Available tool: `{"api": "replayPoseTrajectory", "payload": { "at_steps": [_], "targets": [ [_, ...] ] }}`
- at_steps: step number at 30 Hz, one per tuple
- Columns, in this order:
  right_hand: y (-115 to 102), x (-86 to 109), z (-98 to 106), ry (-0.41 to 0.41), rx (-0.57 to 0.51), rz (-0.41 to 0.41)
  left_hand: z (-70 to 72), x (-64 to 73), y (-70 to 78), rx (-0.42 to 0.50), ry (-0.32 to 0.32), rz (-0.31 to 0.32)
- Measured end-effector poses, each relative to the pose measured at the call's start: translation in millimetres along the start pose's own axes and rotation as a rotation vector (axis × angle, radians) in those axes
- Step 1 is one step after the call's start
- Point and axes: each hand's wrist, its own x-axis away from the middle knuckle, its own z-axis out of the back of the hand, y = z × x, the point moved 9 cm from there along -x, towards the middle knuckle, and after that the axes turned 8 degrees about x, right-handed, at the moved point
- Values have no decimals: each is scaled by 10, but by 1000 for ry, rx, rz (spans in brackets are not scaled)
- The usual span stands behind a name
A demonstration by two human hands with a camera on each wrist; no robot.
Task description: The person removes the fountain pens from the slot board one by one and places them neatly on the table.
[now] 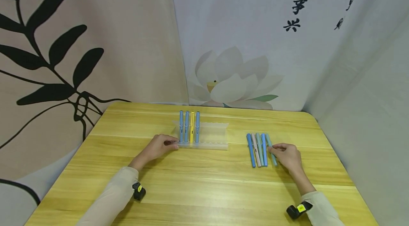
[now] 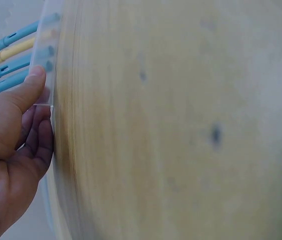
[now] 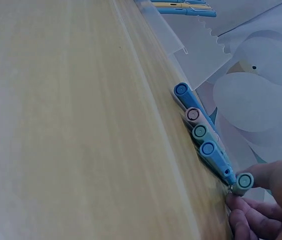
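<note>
Wooden table (image 1: 191, 187), left fingers (image 2: 44, 136) gripping clear rack (image 1: 212, 135), right fingers (image 3: 255, 216) pinching green pen (image 3: 244, 181)

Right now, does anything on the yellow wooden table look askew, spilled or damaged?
Nothing looks spilled or damaged. The slim pale-green pen, rightmost on the table, slants away from the slim blue pen beside it, probably because the right hand pinches it.

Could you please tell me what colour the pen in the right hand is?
Pale blue-green; the pen shows best in the head view.
</note>
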Motion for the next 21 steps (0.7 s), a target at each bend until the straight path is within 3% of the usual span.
{"api": "replayPoseTrajectory", "payload": {
  "at_steps": [14, 21],
  "targets": [
    [-42, -33, 13, -10, 33, 32, 4, -1, 5, 3, 8, -3],
    [-185, -33, 79, -3, -27, 97, 7, 0, -7, -7, 7, -3]
  ]
}}
